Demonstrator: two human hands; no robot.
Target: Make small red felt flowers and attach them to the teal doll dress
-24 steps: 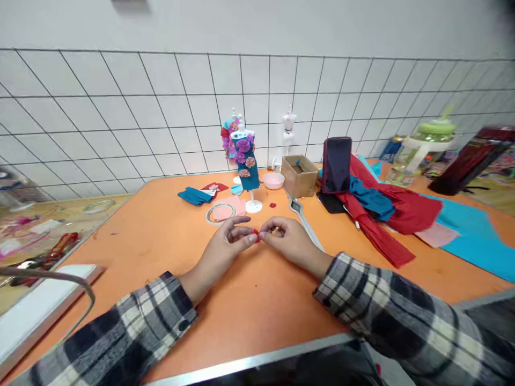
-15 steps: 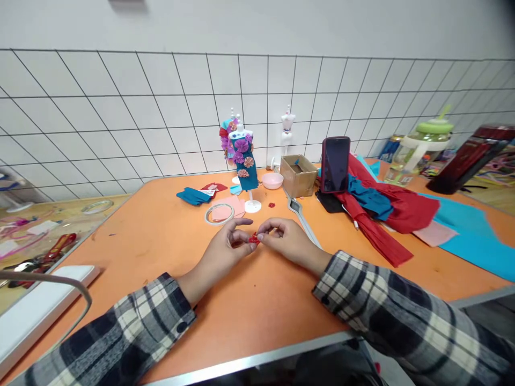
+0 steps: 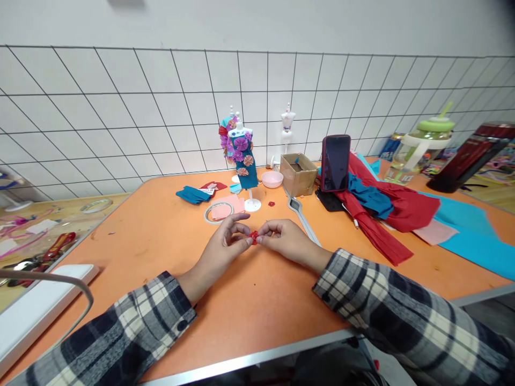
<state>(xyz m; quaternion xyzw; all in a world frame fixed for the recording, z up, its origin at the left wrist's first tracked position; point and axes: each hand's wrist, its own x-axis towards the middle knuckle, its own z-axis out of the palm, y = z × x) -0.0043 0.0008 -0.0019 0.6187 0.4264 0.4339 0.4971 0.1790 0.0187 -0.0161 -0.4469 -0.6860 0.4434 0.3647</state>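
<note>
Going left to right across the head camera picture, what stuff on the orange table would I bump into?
Blue bundle, mannequin in blue dress, pink bowl, cardboard box, phone, green-lidded cup, dark red flask.

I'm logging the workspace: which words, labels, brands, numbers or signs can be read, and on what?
No text is legible.
Clear bottle with green lid: printed marks, too blurred.
White label by bunched teal material: print too small.
Red tool handle: yellowish marks, too blurred.
Blue metal can: markings too blurred.
</note>
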